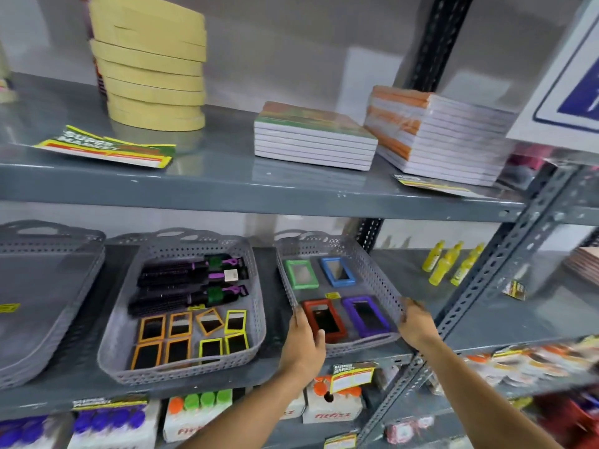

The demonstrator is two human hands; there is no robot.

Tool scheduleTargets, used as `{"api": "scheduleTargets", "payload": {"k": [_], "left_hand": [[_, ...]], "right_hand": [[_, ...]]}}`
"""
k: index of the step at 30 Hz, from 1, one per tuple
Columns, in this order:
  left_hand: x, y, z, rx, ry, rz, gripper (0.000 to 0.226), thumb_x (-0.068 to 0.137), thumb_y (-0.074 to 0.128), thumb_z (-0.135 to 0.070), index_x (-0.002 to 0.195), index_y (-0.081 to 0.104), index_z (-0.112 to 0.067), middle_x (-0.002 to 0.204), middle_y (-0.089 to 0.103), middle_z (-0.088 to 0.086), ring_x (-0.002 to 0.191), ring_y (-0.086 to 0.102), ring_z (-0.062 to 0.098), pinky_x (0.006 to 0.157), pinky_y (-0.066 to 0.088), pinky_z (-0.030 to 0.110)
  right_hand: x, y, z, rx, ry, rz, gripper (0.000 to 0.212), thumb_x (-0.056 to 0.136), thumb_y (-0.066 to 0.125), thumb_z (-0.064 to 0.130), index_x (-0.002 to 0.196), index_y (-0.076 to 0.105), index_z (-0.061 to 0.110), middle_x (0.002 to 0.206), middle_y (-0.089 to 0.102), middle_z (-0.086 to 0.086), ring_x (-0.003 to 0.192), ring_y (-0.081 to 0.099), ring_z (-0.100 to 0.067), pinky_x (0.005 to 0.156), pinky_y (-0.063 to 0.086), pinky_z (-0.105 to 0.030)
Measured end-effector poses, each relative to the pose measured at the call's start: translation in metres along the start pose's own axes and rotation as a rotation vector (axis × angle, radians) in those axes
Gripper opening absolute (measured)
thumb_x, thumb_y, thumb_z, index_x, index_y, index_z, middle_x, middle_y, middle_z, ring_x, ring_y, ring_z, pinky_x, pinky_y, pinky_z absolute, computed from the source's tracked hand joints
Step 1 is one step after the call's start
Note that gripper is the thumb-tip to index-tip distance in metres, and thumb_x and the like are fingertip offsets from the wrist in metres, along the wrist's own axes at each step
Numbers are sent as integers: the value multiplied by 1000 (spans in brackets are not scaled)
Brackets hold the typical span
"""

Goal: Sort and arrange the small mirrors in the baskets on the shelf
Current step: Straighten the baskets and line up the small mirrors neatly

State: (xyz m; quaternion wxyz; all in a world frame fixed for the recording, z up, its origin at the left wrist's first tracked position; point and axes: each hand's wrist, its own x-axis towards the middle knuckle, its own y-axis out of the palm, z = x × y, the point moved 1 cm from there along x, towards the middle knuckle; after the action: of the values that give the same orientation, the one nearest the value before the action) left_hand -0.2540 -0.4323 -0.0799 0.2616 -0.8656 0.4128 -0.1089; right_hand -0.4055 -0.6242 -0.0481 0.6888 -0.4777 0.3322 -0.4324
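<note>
A small grey perforated basket (372,267) sits tilted on the middle shelf. It holds a green-framed mirror (300,274), a blue one (338,271), a red one (325,320) and a purple one (366,315). My left hand (304,338) grips the basket's front left corner, thumb over the rim. My right hand (416,324) grips its front right corner. To the left a larger grey basket (116,335) holds several orange and yellow framed mirrors (191,335) and black-and-purple hairbrushes (188,280).
A third grey basket (48,286) stands at the far left. Yellow bottles (452,262) stand to the right on the same shelf. The shelf above carries tape rolls (152,63) and notebook stacks (314,136). A slotted steel upright (492,273) rises just right of my right hand.
</note>
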Motion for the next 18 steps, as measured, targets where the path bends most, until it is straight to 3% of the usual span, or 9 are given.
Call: {"api": "scheduleTargets", "payload": {"k": [9,12,18], "left_hand": [[6,-10,7,75,-6,-8,60,96,40,-18,147,9,-9,151,22,10,126,44,28,101,40,37],[5,-13,5,88,-8,-5,61,96,40,-17,146,8,-8,152,21,11,129,40,27,104,39,37],[-1,-40,-5,97,-3,8,63,97,41,-27,147,9,-6,155,16,11,139,24,25,110,24,30]], "right_hand": [[-2,12,-8,45,0,-48,39,87,46,-7,125,54,0,127,58,-20,118,54,-33,97,45,-35],[-5,13,-8,29,-21,-74,35,85,45,-10,117,57,-4,119,62,-24,114,55,-35,94,45,-36],[-13,0,20,38,-109,-131,38,92,47,5,130,48,0,124,58,-27,108,59,-43,83,50,-42]]}}
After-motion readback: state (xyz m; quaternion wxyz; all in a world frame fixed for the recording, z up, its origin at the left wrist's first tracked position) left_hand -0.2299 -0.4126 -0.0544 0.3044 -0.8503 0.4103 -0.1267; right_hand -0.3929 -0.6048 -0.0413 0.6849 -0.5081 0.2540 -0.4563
